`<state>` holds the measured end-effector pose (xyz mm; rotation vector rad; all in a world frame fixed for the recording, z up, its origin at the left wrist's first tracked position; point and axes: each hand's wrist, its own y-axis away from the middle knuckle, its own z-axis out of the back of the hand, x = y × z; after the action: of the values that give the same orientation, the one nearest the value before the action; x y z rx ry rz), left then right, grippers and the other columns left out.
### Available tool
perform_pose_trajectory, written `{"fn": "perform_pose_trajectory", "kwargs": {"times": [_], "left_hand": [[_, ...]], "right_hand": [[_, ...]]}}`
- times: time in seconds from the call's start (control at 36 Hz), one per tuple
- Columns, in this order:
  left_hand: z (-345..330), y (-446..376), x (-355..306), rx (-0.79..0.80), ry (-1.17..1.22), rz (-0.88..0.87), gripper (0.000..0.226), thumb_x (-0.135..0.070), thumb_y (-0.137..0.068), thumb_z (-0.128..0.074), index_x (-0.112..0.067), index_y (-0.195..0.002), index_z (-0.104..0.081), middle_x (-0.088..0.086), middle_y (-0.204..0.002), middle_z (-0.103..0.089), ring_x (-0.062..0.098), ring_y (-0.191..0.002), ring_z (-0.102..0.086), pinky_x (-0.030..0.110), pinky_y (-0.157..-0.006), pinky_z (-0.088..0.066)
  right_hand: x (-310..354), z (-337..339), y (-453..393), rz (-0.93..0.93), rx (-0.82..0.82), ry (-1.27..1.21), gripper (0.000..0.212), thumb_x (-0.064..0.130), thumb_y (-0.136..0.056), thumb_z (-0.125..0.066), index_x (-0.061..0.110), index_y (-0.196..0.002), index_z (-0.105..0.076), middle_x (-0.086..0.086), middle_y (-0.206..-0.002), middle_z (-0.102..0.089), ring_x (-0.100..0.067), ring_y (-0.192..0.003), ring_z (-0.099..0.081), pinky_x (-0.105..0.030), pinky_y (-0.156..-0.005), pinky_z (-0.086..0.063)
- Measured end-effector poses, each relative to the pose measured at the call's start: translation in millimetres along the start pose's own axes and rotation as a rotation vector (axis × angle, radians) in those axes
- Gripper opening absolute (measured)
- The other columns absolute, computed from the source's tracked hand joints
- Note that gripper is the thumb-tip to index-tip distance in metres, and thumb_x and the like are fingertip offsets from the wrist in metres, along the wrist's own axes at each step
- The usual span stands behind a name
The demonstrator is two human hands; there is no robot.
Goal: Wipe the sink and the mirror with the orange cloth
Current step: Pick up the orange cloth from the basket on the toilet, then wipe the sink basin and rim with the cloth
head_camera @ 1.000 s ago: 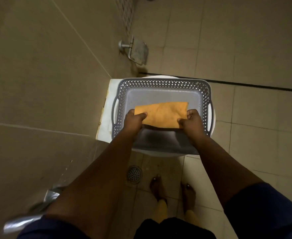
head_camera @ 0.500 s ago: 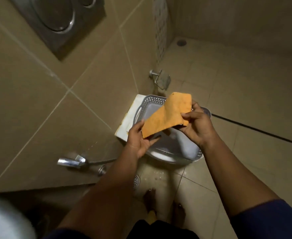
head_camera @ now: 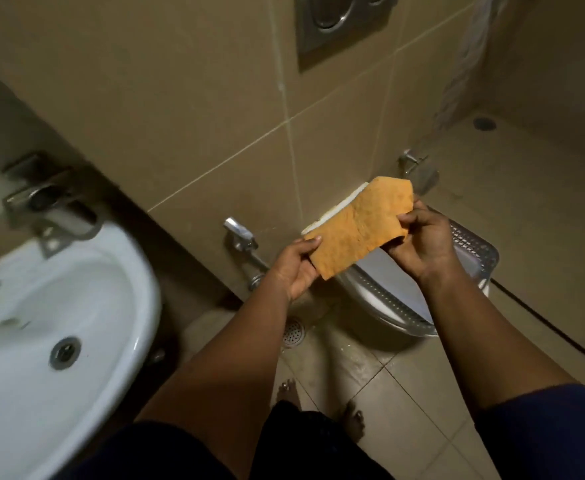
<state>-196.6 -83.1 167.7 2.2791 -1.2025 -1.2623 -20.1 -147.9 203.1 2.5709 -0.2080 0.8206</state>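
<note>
I hold the orange cloth (head_camera: 360, 226) stretched flat in the air between both hands, above the toilet. My left hand (head_camera: 296, 266) pinches its lower left corner. My right hand (head_camera: 422, 240) grips its upper right edge. The white sink (head_camera: 87, 341) fills the lower left of the head view, with a drain hole in its bowl and a metal tap (head_camera: 47, 206) on the wall behind it. No mirror is in view.
A grey perforated basket (head_camera: 471, 247) sits on the closed toilet (head_camera: 381, 299) under the cloth. A chrome wall valve (head_camera: 241, 237) sticks out left of the toilet. A floor drain (head_camera: 293, 332) and my bare feet are below. A flush plate (head_camera: 339, 19) is high on the tiled wall.
I have lifted the cloth out of the basket and hold it up. My view has swung left, bringing the sink into sight.
</note>
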Motion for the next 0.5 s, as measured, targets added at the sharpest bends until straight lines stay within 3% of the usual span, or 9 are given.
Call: {"fn": "perform_pose_trajectory", "kwargs": {"times": [0.11, 0.22, 0.39, 0.5], "left_hand": [[37.3, 32.6, -21.2, -0.156, -0.078, -0.151, 0.028, 0.001, -0.092, -0.047, -0.006, -0.118, -0.05, 0.013, -0.105, -0.06, 0.024, -0.096, -0.059, 0.039, -0.075, -0.052], [76.1, 69.3, -42.7, -0.303, -0.054, -0.275, 0.024, 0.004, -0.09, -0.05, -0.016, -0.101, -0.053, 0.007, -0.098, -0.061, 0.019, -0.086, -0.061, 0.034, -0.064, -0.055], [143.8, 144.5, -65.5, -0.468, -0.014, -0.403, 0.034, 0.002, -0.087, -0.057, -0.016, -0.115, -0.053, 0.009, -0.11, -0.06, 0.026, -0.098, -0.059, 0.039, -0.074, -0.053], [192.2, 207.3, -73.1, -0.574, 0.033, -0.492, 0.037, 0.003, -0.086, -0.058, -0.015, -0.117, -0.054, 0.011, -0.115, -0.058, 0.026, -0.097, -0.059, 0.037, -0.073, -0.053]], "right_hand": [[-24.1, -17.7, -2.8, -0.079, 0.049, 0.114, 0.045, -0.001, -0.06, -0.04, 0.011, -0.101, -0.053, -0.01, -0.097, -0.057, -0.027, -0.089, -0.057, -0.036, -0.069, -0.053], [-57.4, -49.1, -6.2, -0.177, 0.078, 0.254, 0.035, -0.005, -0.074, -0.038, 0.012, -0.104, -0.046, -0.011, -0.099, -0.056, -0.028, -0.091, -0.055, -0.035, -0.067, -0.054], [-121.7, -111.3, 4.9, -0.277, 0.182, 0.487, 0.026, -0.002, -0.085, -0.037, 0.018, -0.095, -0.05, -0.006, -0.097, -0.058, -0.022, -0.086, -0.056, -0.03, -0.06, -0.049], [-173.5, -154.5, 23.4, -0.338, 0.299, 0.559, 0.025, -0.003, -0.086, -0.039, 0.016, -0.094, -0.052, -0.006, -0.094, -0.061, -0.022, -0.084, -0.057, -0.034, -0.066, -0.048]]}}
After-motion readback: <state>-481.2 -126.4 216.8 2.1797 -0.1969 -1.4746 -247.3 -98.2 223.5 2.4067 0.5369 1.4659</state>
